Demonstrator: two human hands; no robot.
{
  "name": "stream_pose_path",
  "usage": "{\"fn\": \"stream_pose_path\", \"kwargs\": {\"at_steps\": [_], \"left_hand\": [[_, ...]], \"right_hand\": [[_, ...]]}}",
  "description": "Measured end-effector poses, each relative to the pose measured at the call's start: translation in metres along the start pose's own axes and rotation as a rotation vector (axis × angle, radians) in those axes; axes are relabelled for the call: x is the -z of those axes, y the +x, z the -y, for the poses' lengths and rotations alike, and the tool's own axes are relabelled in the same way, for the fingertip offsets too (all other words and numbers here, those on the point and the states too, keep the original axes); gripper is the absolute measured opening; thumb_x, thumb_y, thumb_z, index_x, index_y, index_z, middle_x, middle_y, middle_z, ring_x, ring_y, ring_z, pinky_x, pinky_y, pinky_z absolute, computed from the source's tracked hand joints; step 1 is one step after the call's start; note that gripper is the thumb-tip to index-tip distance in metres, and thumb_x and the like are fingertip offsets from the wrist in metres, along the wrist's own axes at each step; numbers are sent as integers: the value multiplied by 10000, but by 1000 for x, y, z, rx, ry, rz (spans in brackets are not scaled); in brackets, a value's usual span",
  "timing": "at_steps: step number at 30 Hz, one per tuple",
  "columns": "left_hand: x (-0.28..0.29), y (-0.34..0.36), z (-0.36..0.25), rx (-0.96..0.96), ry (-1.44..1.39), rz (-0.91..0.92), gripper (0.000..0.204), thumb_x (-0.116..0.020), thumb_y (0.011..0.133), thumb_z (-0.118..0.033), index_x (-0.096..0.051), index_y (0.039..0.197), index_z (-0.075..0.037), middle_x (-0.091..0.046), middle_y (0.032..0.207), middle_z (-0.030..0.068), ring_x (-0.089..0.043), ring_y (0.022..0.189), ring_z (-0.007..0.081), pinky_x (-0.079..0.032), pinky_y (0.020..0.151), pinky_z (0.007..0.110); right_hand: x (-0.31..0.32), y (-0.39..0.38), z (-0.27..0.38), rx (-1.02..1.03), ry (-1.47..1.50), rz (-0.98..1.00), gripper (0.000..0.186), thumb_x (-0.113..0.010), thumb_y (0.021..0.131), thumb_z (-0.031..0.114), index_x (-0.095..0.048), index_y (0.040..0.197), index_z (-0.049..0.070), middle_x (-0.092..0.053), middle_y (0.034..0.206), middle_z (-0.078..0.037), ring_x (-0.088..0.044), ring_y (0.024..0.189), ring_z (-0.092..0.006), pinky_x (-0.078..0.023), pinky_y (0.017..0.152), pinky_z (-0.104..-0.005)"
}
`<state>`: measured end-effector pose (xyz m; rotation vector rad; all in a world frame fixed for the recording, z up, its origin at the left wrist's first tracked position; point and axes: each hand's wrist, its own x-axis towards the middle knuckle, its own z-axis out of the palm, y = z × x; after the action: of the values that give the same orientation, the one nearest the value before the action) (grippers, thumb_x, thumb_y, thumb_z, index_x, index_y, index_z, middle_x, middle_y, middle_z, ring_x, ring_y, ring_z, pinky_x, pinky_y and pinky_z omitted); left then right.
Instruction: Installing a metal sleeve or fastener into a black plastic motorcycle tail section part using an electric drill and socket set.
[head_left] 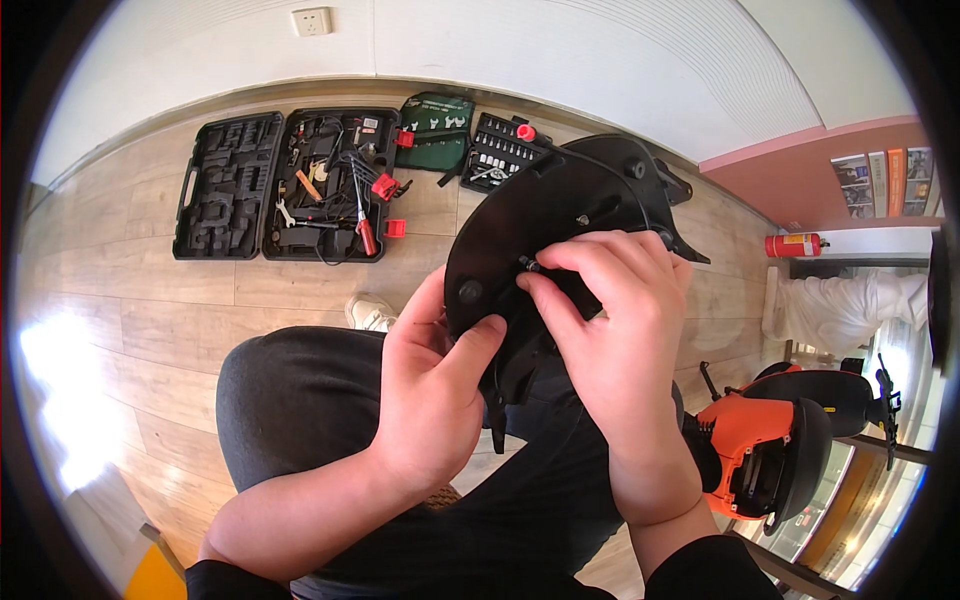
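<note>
A black curved plastic panel [515,215] rests tilted above my lap. My left hand [430,390] is closed on its lower left edge, thumb on the face toward me and fingers behind. With thumb and forefinger, my right hand [630,320] pinches a small metal fastener [526,263] against the panel's face. Its exact kind is too small to make out. Higher up on the panel, another small metal fitting [582,219] sits in place. A thin black cable [645,195] runs along the panel's far right side.
An open black tool case [228,190] lies on the wood floor, holding pliers, a wrench and screwdrivers. Beside it are a green tool pouch [440,130] and a socket set [500,150]. An orange and black scooter [745,440] stands right, a red fire extinguisher [795,245] beyond.
</note>
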<state>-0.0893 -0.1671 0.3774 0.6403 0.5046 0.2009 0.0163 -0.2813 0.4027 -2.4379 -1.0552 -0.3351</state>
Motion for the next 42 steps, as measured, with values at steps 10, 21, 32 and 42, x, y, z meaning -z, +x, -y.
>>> {"fn": "stream_pose_path", "kwargs": {"at_steps": [10,21,32,42], "left_hand": [[-1,-1,3,-18,34,-30,434,-543,973,95,-541,1398,10,-637,1225,24,-571,1109,70,-447,982,232],[0,0,4,-58,104,-36,456,-531,977,105,-521,1425,21,-636,1222,24,-576,1088,61,-452,955,213],[-2,1,0,-31,101,-40,456,-498,978,120,-517,1424,30,-641,1209,41,-589,1096,70,-476,969,229],[-1,1,2,-15,92,-54,450,-488,985,109,-514,1428,31,-643,1227,55,-592,1112,88,-476,982,238]], "right_hand": [[3,2,-1,-89,150,89,214,-837,733,48,-727,906,108,-722,895,-5,-634,829,-213,-424,788,-364],[0,0,0,-39,-3,108,184,-846,744,106,-721,879,116,-691,881,15,-612,881,-224,-370,823,-386],[3,3,4,-98,74,102,273,-879,699,126,-734,931,111,-664,1114,-20,-559,1051,-275,-402,932,-436],[5,2,6,-135,53,108,216,-902,675,148,-713,762,91,-638,1247,-76,-518,1161,-339,-409,978,-488]]}}
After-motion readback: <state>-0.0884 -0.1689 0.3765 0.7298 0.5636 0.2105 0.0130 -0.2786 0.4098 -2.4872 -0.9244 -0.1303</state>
